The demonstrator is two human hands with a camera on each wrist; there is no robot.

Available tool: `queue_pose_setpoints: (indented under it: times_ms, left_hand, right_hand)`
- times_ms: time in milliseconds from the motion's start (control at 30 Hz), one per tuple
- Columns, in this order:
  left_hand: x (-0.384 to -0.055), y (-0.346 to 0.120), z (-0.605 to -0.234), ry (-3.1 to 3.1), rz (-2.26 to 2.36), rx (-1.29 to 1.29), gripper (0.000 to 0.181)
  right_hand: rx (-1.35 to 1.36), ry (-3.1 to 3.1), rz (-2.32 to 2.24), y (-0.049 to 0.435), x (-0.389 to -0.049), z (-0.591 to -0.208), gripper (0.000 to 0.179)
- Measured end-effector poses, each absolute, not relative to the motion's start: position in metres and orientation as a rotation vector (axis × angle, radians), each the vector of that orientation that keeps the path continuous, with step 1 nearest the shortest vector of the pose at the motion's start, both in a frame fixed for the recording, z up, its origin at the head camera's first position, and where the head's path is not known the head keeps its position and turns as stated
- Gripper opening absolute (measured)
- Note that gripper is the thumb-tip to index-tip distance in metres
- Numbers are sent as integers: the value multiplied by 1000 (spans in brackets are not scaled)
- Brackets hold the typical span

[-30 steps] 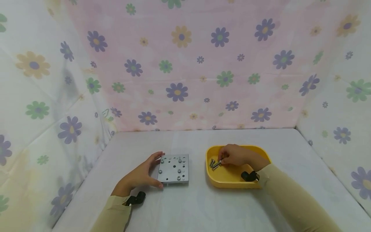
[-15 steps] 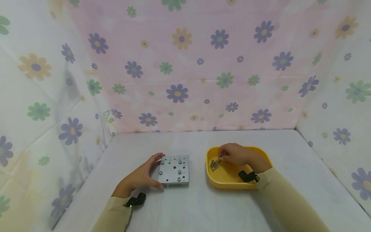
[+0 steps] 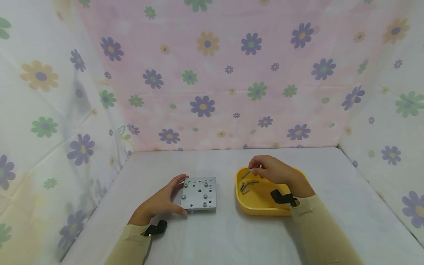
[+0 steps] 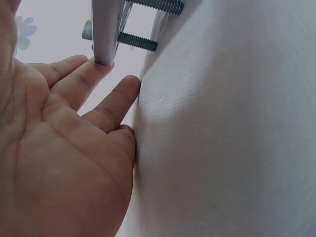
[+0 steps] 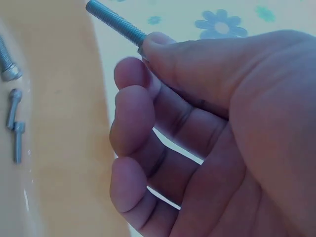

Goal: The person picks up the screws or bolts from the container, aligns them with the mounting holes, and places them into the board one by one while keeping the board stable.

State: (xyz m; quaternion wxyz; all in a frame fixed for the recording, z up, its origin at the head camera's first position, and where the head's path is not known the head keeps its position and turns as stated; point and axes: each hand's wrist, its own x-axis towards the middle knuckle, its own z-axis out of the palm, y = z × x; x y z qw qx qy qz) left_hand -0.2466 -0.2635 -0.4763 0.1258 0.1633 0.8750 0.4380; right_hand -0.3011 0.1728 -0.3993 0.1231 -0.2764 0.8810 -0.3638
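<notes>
My left hand (image 3: 161, 200) holds a square silver metal plate (image 3: 196, 201) by its left side, thumb at the near corner and fingers at the far one. Several socket head screws (image 3: 205, 196) stand in the plate's holes. In the left wrist view their threaded shanks (image 4: 138, 41) stick out beneath the plate (image 4: 104, 34), while the fingertips touch its edge. Over the far left part of the yellow tray (image 3: 261, 212), my right hand (image 3: 273, 170) pinches a long screw (image 5: 116, 22) between thumb and forefinger, its threaded end pointing outward.
Several loose screws (image 3: 243, 187) lie in the tray's left side; some are shorter in the right wrist view. A white cloth covers the table (image 3: 212, 239). Flowered fabric walls (image 3: 225, 121) rise at the back and both sides.
My right hand has lifted from the screws in the tray and moved toward the tray's far rim, one long screw in its fingers. The left hand and plate stay in place.
</notes>
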Motion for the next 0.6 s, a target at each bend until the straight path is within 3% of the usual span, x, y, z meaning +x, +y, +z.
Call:
queue_pose_setpoints:
  times_ms: [367,600]
  left_hand:
    - [-245,-262,-475,2529,1295,464,135]
    - [-245,-263,-475,2513,1318,475,133]
  right_hand:
    - [-835,2660,-1290,166,-294,-391,18]
    - [-845,2687,-1388,155,-294,-381,12]
